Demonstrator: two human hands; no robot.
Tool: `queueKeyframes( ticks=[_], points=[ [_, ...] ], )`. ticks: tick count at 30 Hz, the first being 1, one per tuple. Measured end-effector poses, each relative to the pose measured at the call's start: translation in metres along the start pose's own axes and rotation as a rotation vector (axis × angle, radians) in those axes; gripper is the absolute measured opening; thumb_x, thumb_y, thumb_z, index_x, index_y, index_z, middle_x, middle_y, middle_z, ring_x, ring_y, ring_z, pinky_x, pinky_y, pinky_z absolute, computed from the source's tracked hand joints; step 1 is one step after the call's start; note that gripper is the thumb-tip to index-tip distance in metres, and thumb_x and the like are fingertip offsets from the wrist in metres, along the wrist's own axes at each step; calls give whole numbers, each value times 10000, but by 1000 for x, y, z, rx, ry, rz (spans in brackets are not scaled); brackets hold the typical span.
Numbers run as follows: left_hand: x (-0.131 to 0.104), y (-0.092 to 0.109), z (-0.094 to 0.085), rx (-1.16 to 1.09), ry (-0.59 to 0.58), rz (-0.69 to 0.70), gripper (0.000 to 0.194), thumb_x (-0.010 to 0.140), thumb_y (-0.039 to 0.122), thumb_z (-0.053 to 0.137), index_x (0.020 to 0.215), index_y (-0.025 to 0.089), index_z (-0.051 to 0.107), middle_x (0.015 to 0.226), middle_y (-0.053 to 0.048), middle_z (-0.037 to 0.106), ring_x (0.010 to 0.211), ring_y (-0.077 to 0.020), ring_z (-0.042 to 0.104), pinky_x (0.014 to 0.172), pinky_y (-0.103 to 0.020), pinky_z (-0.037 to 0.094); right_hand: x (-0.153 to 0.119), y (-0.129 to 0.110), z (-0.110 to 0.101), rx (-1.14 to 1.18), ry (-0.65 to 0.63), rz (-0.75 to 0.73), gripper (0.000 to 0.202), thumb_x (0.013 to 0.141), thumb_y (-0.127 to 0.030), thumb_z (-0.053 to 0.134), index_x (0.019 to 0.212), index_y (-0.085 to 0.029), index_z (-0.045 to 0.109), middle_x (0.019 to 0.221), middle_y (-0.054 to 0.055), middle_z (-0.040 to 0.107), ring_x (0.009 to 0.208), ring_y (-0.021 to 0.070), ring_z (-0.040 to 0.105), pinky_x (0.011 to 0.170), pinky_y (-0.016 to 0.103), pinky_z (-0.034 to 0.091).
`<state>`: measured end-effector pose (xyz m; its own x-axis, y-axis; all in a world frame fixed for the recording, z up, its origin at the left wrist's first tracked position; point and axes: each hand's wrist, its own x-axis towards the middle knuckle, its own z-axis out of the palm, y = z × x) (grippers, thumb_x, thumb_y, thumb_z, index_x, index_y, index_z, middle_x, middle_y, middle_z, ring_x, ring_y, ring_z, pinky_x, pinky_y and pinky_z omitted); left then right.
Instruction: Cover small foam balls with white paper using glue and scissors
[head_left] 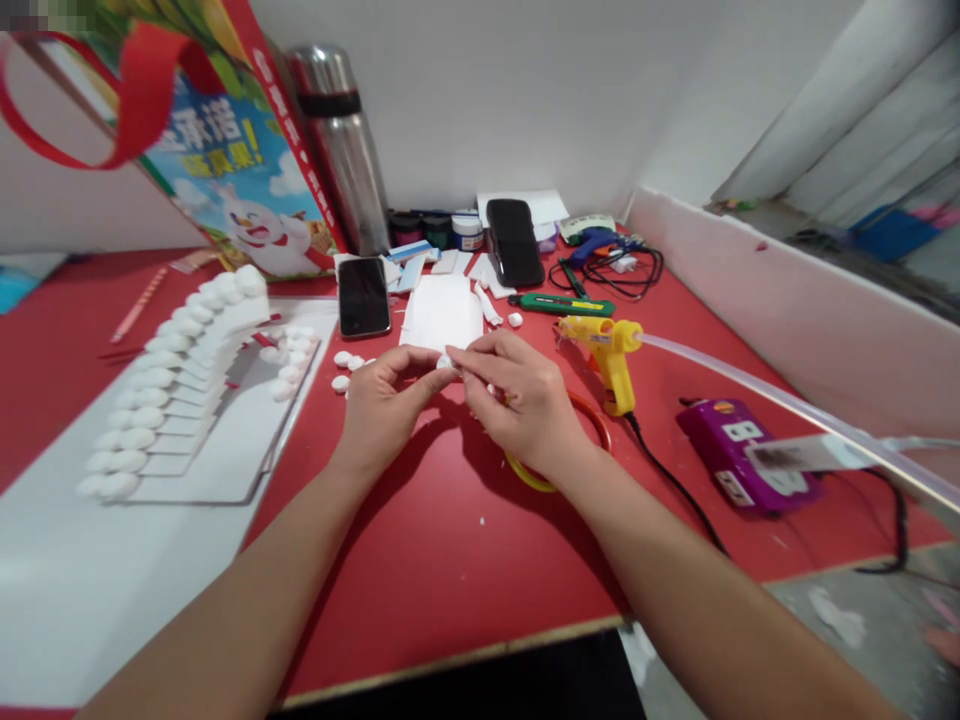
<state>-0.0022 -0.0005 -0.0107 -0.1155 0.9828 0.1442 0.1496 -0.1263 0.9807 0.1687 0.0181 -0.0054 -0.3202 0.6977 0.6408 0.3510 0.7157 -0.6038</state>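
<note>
My left hand (pixel 391 402) and my right hand (pixel 517 390) meet above the red table, both pinching one small white lump (pixel 445 361) between thumbs and fingertips. Its far side is hidden by my fingers. Several similar white lumps (pixel 342 384) lie just left of my left hand, and one more sits behind my right hand. On the left stands a white stepped model (pixel 187 400) edged with rows of white rounded pieces. A yellow glue gun (pixel 611 360) with a long clear glue stick lies to the right of my right hand.
Behind my hands are white sheets (pixel 442 308), two phones (pixel 364 297), a green cutter (pixel 562 304) and a steel flask (pixel 341 150). A picture bag (pixel 255 190) stands at back left. A tape ring (pixel 596 418) lies under my right wrist; a purple box (pixel 739 455) sits right.
</note>
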Motion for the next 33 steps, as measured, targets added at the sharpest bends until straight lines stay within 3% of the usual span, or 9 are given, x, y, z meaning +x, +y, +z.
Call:
queueKeyframes(
  ticks=[7,9,12,14,16,20,24,28,33],
  points=[
    [2,-1,-3,22,46,26,268,790,402,813,931,186,739,910,-34,760,815,-183,691,762,-276,547,3,-5,-5,103,-7,21,260,898,-131,565,1025,-185,786,924,77,677,757,152,619,657,301,499],
    [1,1,-4,97,45,98,223,809,371,799,936,197,741,934,-34,756,867,-193,691,820,-289,543,6,-7,-9,204,18,136,212,886,-147,590,960,-192,783,883,53,682,717,135,594,634,287,476],
    [0,4,-4,188,47,226,158,833,320,781,940,210,742,979,-31,746,920,-191,680,890,-294,524,11,-7,-13,479,92,434,107,855,-212,665,908,-181,752,754,8,643,628,107,526,590,266,438],
    [0,4,-3,185,33,276,148,839,294,778,955,211,741,989,-29,738,923,-183,675,888,-288,521,12,-4,-13,660,105,598,123,806,-255,736,902,-177,726,697,-21,602,578,89,472,545,248,399],
    [0,4,-2,149,6,303,157,839,283,781,970,206,741,991,-30,730,925,-179,674,881,-285,523,12,-1,-11,758,71,665,181,755,-282,796,868,-176,703,696,-31,600,565,77,451,527,237,377],
    [-1,3,0,92,-13,309,166,812,256,808,956,194,754,945,-24,744,874,-167,685,827,-273,541,10,0,-7,788,23,647,248,715,-323,855,794,-170,677,723,-24,646,617,85,519,588,237,421],
    [-1,3,0,30,-21,211,164,791,224,819,945,189,775,855,-5,771,749,-136,689,709,-235,549,11,-3,-6,732,7,593,263,719,-342,863,780,-169,674,753,-10,677,701,113,597,679,260,471],
    [-1,1,1,8,-2,146,156,770,225,836,915,188,792,820,0,786,704,-126,692,655,-217,545,11,-2,-5,582,-3,530,196,769,-312,809,768,-175,668,726,-8,668,660,117,578,638,272,455],
    [-1,-1,1,88,17,217,140,811,218,803,949,196,796,858,-1,793,749,-130,709,686,-221,548,9,1,-2,499,-10,504,116,802,-256,754,783,-175,674,727,-4,673,640,113,565,620,273,441]
  ],
)
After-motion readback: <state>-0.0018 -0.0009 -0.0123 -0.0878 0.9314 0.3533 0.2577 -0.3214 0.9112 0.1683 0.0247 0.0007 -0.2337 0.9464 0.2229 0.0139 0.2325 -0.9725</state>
